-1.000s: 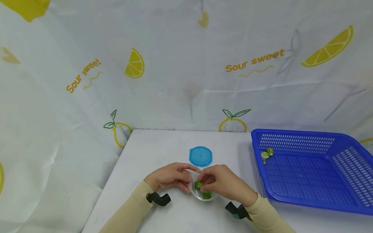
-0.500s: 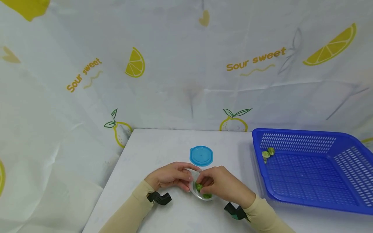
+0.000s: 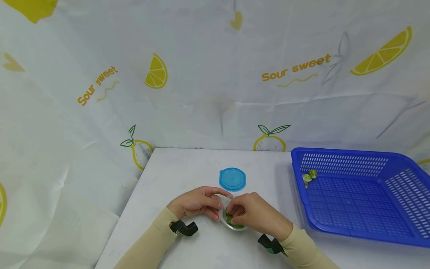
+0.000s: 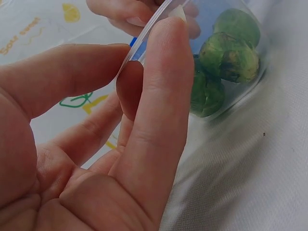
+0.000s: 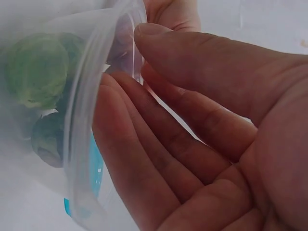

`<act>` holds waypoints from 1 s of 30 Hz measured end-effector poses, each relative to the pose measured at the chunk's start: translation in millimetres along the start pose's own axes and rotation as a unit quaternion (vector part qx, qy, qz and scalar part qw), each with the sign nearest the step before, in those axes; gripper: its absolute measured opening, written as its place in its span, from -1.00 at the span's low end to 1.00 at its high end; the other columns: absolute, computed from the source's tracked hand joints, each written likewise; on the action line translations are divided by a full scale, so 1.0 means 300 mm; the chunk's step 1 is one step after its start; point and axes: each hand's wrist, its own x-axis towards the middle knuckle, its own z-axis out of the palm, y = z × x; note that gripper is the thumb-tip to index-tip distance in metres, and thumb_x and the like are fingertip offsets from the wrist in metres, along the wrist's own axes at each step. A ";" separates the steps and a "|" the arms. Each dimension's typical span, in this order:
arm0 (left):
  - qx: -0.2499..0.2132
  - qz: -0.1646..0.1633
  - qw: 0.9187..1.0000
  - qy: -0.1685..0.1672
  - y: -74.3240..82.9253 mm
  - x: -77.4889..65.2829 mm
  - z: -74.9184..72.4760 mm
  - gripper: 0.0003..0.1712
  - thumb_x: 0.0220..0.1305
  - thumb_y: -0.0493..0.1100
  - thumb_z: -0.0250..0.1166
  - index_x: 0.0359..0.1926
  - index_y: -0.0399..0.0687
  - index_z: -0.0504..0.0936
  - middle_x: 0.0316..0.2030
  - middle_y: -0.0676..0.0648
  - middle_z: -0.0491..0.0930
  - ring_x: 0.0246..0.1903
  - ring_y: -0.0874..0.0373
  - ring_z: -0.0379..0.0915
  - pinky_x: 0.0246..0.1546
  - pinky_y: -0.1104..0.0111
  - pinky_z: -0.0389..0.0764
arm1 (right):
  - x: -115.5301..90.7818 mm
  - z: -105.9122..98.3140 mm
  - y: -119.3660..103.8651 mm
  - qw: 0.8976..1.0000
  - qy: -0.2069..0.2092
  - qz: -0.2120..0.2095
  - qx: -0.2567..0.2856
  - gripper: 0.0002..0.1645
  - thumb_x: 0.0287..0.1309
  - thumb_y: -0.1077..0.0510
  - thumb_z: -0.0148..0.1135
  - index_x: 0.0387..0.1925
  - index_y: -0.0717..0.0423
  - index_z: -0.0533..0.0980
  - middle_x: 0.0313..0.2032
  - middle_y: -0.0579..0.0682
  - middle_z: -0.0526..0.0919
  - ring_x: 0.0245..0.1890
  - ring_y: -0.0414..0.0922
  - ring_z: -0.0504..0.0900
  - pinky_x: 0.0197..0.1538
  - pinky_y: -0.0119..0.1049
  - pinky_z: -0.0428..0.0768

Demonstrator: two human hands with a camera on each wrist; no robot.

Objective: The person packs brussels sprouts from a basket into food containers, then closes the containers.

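Observation:
A clear plastic container [image 3: 239,228] is tilted on the white table, and my left hand [image 3: 198,203] pinches its rim between thumb and fingers. Inside it sit several green Brussels sprouts [image 4: 230,57], seen through the wall in both wrist views. My right hand [image 3: 256,213] is over the container's mouth from the right. In the right wrist view its fingers [image 5: 130,139] reach to the rim, gently bent, with nothing visible between them and the thumb. From the head view, the right fingers partly cover the sprouts.
A blue lid [image 3: 232,179] lies flat behind the container. To the right stands a large blue plastic basket [image 3: 356,224], with a few Brussels sprouts [image 3: 307,178] in its left back corner. A lemon-printed white sheet [image 3: 201,74] hangs behind the table.
The sprout between my right fingertips has gone down into the container beside the others, and the right fingers have dipped slightly further in. My left hand keeps its pinch on the rim.

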 end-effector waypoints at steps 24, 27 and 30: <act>0.012 -0.009 1.000 0.019 -0.008 -0.001 0.004 -0.32 0.46 -0.25 0.38 0.54 -0.12 0.45 -0.28 -0.03 0.75 -0.30 0.15 0.80 -0.12 0.27 0.89 | -0.238 -0.377 -0.032 0.984 0.100 0.059 -0.135 -0.84 0.36 0.13 0.48 -0.06 -0.12 0.78 -0.15 -0.23 0.82 -0.15 -0.30 0.76 -0.12 -0.37 0.76; 0.013 -0.010 1.000 0.020 -0.010 0.003 0.006 -0.32 0.46 -0.25 0.39 0.54 -0.13 0.45 -0.27 -0.03 0.76 -0.30 0.15 0.80 -0.13 0.27 0.88 | -0.280 -0.460 0.018 0.978 0.106 0.073 -0.162 -0.81 0.37 0.13 0.47 -0.02 -0.07 0.78 -0.12 -0.19 0.83 -0.13 -0.26 0.77 -0.09 -0.29 0.79; 0.013 -0.012 1.000 0.018 -0.010 0.007 0.010 -0.31 0.46 -0.25 0.39 0.54 -0.13 0.44 -0.27 -0.03 0.75 -0.30 0.15 0.80 -0.12 0.28 0.88 | -0.314 -0.539 0.085 0.974 0.110 0.083 -0.183 -0.79 0.39 0.13 0.45 0.02 -0.03 0.78 -0.08 -0.14 0.84 -0.08 -0.18 0.79 -0.02 -0.14 0.82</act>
